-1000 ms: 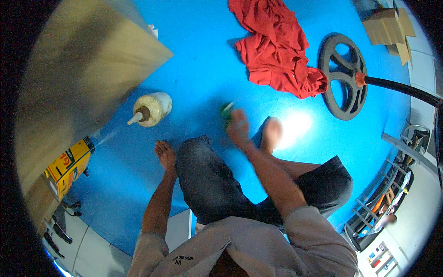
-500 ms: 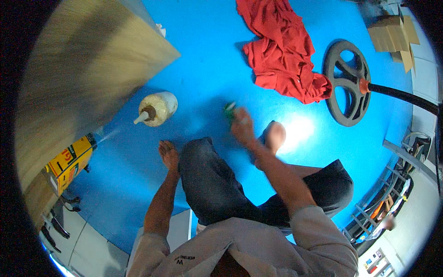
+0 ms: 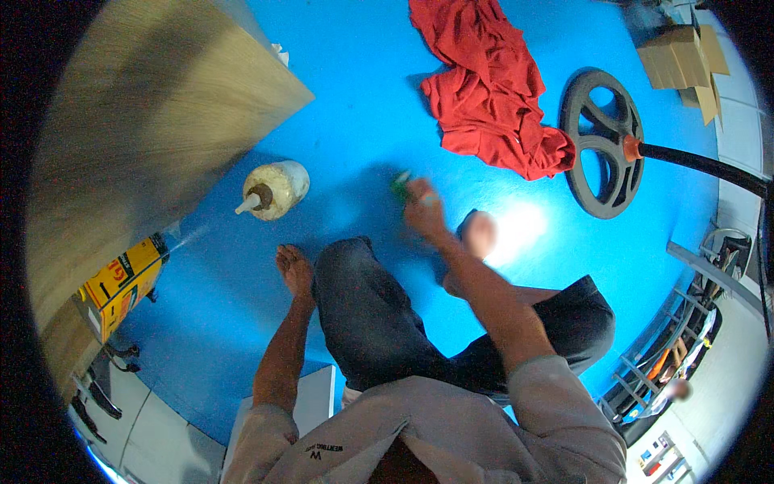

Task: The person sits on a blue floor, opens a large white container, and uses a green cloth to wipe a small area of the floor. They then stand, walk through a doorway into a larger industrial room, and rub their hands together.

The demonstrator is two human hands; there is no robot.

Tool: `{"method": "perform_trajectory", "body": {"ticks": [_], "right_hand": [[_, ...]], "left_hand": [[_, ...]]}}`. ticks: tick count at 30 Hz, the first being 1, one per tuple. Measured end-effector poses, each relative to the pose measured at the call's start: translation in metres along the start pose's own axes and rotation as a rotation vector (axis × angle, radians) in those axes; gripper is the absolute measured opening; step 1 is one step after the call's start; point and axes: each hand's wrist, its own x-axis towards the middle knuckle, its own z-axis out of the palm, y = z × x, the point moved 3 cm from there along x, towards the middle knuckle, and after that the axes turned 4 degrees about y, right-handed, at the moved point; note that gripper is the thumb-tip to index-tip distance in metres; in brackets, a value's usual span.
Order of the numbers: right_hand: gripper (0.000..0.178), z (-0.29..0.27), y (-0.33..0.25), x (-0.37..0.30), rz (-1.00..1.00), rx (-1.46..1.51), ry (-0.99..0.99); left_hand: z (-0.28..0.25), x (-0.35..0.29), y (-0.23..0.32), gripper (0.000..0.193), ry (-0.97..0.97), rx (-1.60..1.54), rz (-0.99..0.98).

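Note:
My right hand (image 3: 423, 208) is closed round a small green object (image 3: 400, 187) with a pale end, held at the blue surface in front of me. Motion smears both, so the object's kind cannot be told. Beside my left knee, my left hand (image 3: 293, 270) rests on the blue surface (image 3: 355, 113), fingers stretched out and nothing held. A whitish, stained squeeze bottle (image 3: 278, 189) with a brown collar and pale nozzle is ahead of that hand, apart from it. Farther right, a crumpled red cloth (image 3: 488, 97) lies spread out.
A wood-grain panel (image 3: 177, 97) fills the upper left, with a yellow box (image 3: 122, 274) below it. At right, a dark spoked round base (image 3: 574, 145) carries a black pole (image 3: 701, 165). My bent legs (image 3: 363, 310) are close in. Cardboard (image 3: 677, 60) stands far right.
My right hand stays in nearly the same place, blurred in both frames with the green object. My left hand rests where it was. The view has shifted very slightly.

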Motion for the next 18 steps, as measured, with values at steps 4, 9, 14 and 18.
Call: {"method": "perform_trajectory", "body": {"ticks": [4, 9, 14, 18], "right_hand": [[0.034, -0.054, 0.045, 0.1, -0.004, -0.212, 0.081], [0.043, 0.007, 0.002, -0.045, -0.003, -0.192, -0.033], [0.033, -0.015, 0.001, -0.053, 0.119, -0.091, -0.162], [0.032, -0.046, 0.031, 0.053, 0.154, -0.12, 0.051]], "left_hand": [[-0.002, -0.003, -0.012, 0.049, 0.066, -0.087, 0.037], [-0.008, 0.004, -0.012, 0.049, -0.026, -0.09, -0.01], [-0.035, 0.015, 0.012, 0.051, -0.114, -0.17, -0.102], [-0.004, -0.013, -0.021, 0.053, 0.013, -0.078, -0.053]]}}
